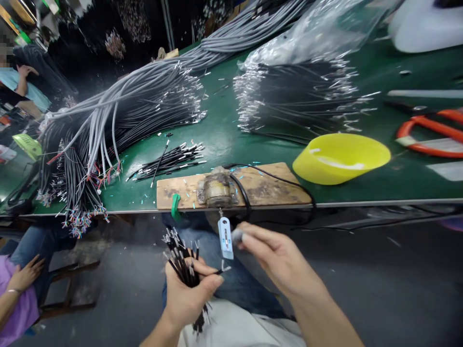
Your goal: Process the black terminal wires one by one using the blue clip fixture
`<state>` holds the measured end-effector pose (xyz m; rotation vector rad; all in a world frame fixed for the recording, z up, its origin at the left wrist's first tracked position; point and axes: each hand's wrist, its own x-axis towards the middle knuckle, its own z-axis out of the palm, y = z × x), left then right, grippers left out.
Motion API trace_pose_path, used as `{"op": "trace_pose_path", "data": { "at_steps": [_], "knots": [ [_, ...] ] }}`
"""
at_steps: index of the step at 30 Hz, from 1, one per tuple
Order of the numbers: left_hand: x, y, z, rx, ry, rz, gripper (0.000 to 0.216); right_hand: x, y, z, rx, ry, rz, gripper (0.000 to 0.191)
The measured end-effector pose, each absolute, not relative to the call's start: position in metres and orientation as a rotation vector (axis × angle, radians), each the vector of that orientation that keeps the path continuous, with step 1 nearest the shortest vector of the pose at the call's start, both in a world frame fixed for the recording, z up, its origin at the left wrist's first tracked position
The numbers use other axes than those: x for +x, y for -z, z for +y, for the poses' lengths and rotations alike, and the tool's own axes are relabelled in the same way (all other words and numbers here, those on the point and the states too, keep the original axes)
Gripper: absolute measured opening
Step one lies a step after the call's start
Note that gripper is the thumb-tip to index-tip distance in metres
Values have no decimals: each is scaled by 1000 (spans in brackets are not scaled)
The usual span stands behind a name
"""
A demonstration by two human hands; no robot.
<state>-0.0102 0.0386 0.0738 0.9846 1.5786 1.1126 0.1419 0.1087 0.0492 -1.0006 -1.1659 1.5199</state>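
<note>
Left hand [188, 294] fisted around bundle of black wires [183, 262] at lower centre, right hand [278, 262] fingers pinched together beside hanging white tool [225, 237], wooden board [231, 185] above

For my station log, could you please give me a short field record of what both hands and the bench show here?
left hand: closed round a bundle of short black wires
right hand: fingertips by the white tool; blurred, grip unclear
white tool: hangs from a metal fixture on a wooden board
table: green; bears grey cables, loose black wires, yellow bowl, orange-handled tool
nearby: another person's hand, lower left
</note>
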Motion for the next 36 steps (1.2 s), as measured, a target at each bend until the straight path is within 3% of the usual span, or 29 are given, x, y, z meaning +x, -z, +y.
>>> {"op": "trace_pose_path", "data": {
  "at_steps": [4,6,12,18,25,28,34,36],
  "knots": [
    [-10,-73,39,977,-1079,1601,14,135,-51,88,-913,-1349,-1399,25],
    [-9,-72,39,1040,-1055,1583,18,130,-49,82,-974,-1298,-1413,27],
    [-7,-74,37,961,-981,1482,23,127,-36,84,-953,-1715,-1179,39],
    [-8,-70,33,670,-900,1418,34,126,-25,67,-971,-1620,-934,37],
    [-1,-60,29,623,-1019,1376,32,115,-36,55,-1026,-1050,-1128,6],
    [2,-56,29,586,-1094,1393,31,112,-39,54,-979,-905,-1205,14],
    [-1,-56,31,665,-1051,1379,38,119,-41,63,-977,-1225,-1192,4],
    [-5,-59,34,702,-1031,1359,39,119,-38,65,-924,-1338,-1192,14]
  ]
}}
